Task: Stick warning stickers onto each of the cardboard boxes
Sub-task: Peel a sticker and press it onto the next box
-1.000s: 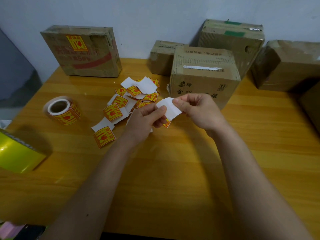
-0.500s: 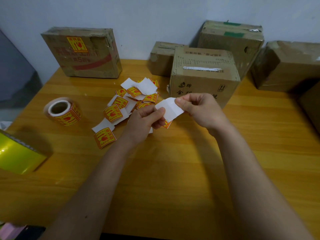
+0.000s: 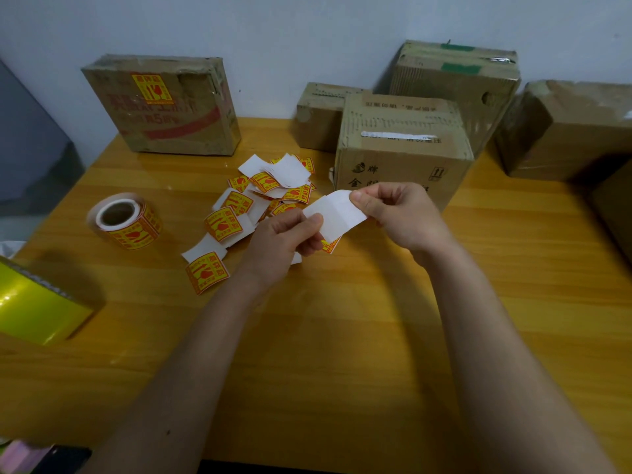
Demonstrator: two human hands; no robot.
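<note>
White backing paper (image 3: 337,213) is pinched from both ends above the wooden table (image 3: 342,336): the right hand (image 3: 398,213) nips its upper edge between thumb and forefinger, and the left hand (image 3: 284,239) grips its lower corner, where the yellow-and-red edge of a warning sticker (image 3: 331,244) peeks out below. By my reading, the sticker is being peeled from its liner. Both wrists are lifted off the table, forearms converging from the lower corners, with the hands held just in front of the printed cardboard box (image 3: 403,155).

Only the flat box at back left (image 3: 160,107) shows a label (image 3: 152,88) on its face. The printed box, the small box behind it (image 3: 316,116), the green-taped box (image 3: 458,80) and the plastic-wrapped box at right (image 3: 574,131) show none on the sides visible, so most of the job appears to remain. A heap of cut stickers (image 3: 260,200) lies left of the hands, with the sticker roll (image 3: 124,220) farther left and a yellow-green roll (image 3: 37,306) at the table's edge.
</note>
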